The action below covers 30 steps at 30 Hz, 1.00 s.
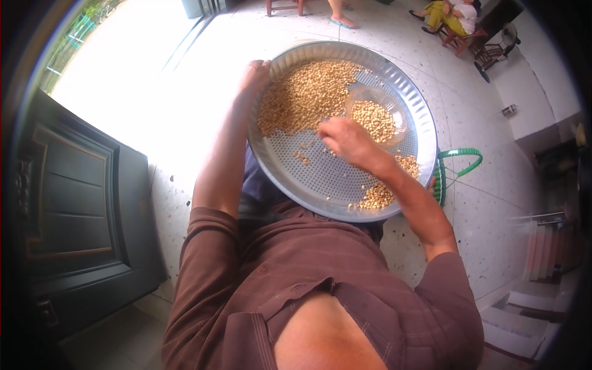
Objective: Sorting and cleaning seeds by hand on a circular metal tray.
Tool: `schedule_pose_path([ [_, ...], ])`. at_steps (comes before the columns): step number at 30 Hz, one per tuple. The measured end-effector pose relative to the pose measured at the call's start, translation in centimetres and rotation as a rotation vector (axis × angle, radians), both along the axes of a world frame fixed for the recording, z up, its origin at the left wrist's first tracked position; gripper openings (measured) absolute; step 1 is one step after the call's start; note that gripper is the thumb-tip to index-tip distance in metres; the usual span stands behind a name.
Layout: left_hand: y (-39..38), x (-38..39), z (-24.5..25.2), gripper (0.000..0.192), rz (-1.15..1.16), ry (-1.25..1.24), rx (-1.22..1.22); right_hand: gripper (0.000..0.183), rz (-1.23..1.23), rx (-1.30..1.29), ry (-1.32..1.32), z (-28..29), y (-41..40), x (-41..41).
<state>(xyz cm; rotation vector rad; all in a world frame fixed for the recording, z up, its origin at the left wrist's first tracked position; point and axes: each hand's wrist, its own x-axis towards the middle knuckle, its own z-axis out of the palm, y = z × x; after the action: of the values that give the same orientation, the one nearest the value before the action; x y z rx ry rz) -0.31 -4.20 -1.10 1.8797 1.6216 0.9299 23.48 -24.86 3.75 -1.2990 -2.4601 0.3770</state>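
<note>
A round metal sieve [305, 178] with a perforated bottom and ribbed wall rests on my lap, spanning my thighs. My left hand [256, 75] grips its rim at the upper left. A large heap of tan kernels or beans [314, 88] covers the far left of the bottom. Right of that heap sits a clear shallow bowl [401, 104] with more kernels [373, 121] in it. My right hand [344, 138] hovers over the middle, fingers curled downward; whether anything is pinched cannot be seen. A smaller pile [377, 196] lies at the near right, partly behind my right forearm.
A green woven basket [439, 189] with a looped handle stands right of the sieve. A dark panelled door [78, 199] is at the left. Farther off are a person's foot [344, 22], a seated person [451, 16] and a fan [508, 34].
</note>
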Motion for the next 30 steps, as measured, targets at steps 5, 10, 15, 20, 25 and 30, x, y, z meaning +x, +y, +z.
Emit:
schedule_pose_path([
  [5,-0.4,0.4,0.7,0.048,-0.011,-0.024,-0.037,0.013,0.164,0.059,0.054,-2.4,0.1,-2.9],
  [10,-0.6,0.1,0.5,0.048,-0.031,0.051,0.043,0.015,0.115,-0.038,-0.033,-2.7,0.3,-4.4],
  [15,-0.3,-0.3,-0.5,0.048,-0.010,0.067,0.113,0.008,0.110,-0.043,-0.075,-2.9,0.1,-5.2],
  [20,-0.7,0.8,0.9,0.047,-0.029,-0.004,-0.027,0.007,0.063,0.000,0.017,-2.6,-0.3,-4.8],
  [25,1.7,-0.4,-2.1,0.048,-0.066,0.091,0.106,0.007,0.156,0.037,-0.031,-3.2,-0.6,-5.6],
  [30,2.7,-1.7,-4.0,0.050,-0.259,0.515,0.444,0.013,0.194,0.091,-0.086,-3.7,-1.2,-6.3],
])
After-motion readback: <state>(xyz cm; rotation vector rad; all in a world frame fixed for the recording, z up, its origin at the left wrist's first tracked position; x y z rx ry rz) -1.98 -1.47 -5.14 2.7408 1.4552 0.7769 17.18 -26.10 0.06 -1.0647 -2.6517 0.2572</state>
